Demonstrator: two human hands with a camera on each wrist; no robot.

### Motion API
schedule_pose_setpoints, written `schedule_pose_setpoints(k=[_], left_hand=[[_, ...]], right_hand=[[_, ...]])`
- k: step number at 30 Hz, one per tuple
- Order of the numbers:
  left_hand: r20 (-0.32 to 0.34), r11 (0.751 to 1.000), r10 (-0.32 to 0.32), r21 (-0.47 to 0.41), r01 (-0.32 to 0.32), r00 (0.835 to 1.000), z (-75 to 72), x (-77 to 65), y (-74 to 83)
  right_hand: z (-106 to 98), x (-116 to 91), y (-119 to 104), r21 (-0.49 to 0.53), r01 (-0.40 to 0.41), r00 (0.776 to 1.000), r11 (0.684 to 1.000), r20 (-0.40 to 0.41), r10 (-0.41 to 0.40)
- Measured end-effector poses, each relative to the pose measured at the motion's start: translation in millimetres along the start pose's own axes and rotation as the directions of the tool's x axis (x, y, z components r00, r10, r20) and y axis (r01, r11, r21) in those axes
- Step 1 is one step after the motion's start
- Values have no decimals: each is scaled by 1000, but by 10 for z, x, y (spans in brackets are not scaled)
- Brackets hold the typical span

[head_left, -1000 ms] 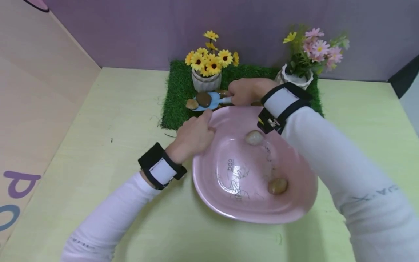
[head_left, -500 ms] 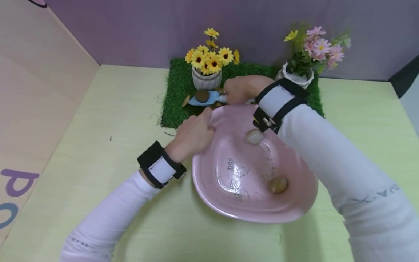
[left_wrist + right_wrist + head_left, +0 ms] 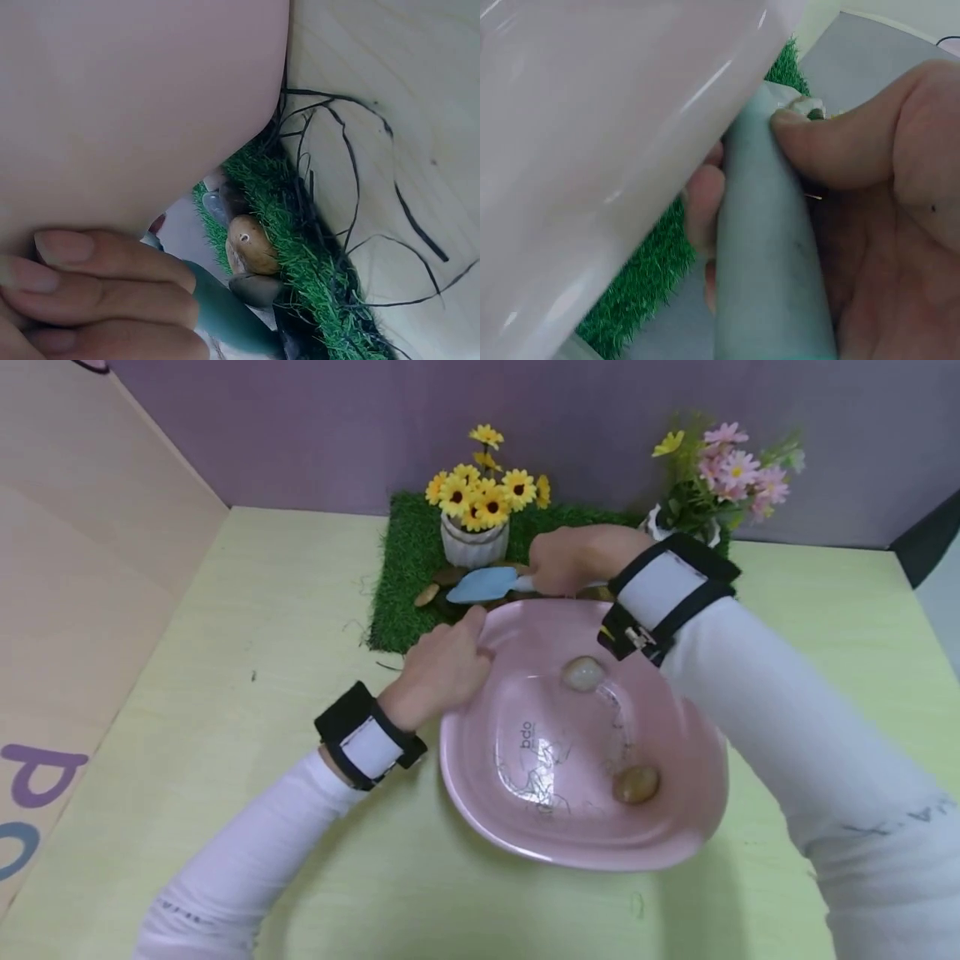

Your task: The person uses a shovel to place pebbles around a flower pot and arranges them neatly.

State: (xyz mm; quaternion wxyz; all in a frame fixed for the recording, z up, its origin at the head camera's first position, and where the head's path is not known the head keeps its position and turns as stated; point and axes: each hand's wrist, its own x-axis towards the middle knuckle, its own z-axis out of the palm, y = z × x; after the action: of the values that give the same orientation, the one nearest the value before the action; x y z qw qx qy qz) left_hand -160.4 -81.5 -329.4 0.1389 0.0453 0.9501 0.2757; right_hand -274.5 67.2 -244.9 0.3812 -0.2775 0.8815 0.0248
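My left hand [image 3: 446, 668] grips the left rim of a pink basin [image 3: 577, 735], its fingers [image 3: 112, 289] curled against the underside in the left wrist view. A pale stone [image 3: 583, 674] and a brown stone [image 3: 636, 785] lie inside the basin. Beyond the far rim, my right hand [image 3: 573, 560] holds a small garden trowel [image 3: 483, 583] by its pale handle [image 3: 769, 225]. No stone shows on the light blue blade, which lies over or against several pebbles. A tan pebble [image 3: 427, 594] sits just left of its tip, and a dark brown stone [image 3: 450, 575] shows behind it.
Yellow flowers in a white pot [image 3: 475, 542] stand behind the blade on a mat of artificial grass [image 3: 397, 560]. Pink flowers [image 3: 735, 472] rise from another pot, partly hidden by the right wrist. A purple wall [image 3: 300, 435] closes the back.
The dark brown stone that lay on the trowel blade is off it and behind it. The right hand has shifted slightly right with the trowel. The left hand and basin stay put.
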Motion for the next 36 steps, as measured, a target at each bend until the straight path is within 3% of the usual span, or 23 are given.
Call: schedule_pose_setpoints(k=[4, 7, 15, 19, 24, 29, 31, 32, 34, 36], left_hand=[[3, 1000, 3, -15, -3, 1000, 4, 2, 4], [11, 999, 8, -33, -8, 1000, 7, 1, 1], [0, 999, 4, -50, -4, 1000, 13, -3, -12], [15, 998, -3, -58, 3, 1000, 5, -8, 5], [11, 999, -3, -40, 3, 1000, 4, 4, 5], [13, 999, 10, -30, -9, 1000, 10, 20, -6], [19, 999, 12, -37, -11, 1000, 9, 19, -5], [22, 999, 12, -39, -12, 1000, 7, 19, -5], [27, 999, 10, -41, -9, 1000, 2, 18, -5], [29, 999, 10, -37, -9, 1000, -1, 22, -2]], right_hand=[[5, -109, 90, -34, -2, 1000, 999, -19, 2], [14, -212, 166, -72, -47, 998, 996, -53, 44], [99, -454, 491, -81, -39, 977, 996, -211, 21], [145, -615, 694, -51, -28, 939, 998, -343, 8], [146, -812, 873, -122, 43, 860, 992, -500, -99], [163, -938, 825, -247, 15, 846, 969, -513, -144], [213, -952, 730, -313, 13, 831, 950, -525, -185], [252, -951, 672, -353, 14, 813, 935, -541, -216], [360, -933, 563, -444, 30, 733, 895, -600, -322], [475, -909, 461, -550, -3, 657, 835, -630, -413]])
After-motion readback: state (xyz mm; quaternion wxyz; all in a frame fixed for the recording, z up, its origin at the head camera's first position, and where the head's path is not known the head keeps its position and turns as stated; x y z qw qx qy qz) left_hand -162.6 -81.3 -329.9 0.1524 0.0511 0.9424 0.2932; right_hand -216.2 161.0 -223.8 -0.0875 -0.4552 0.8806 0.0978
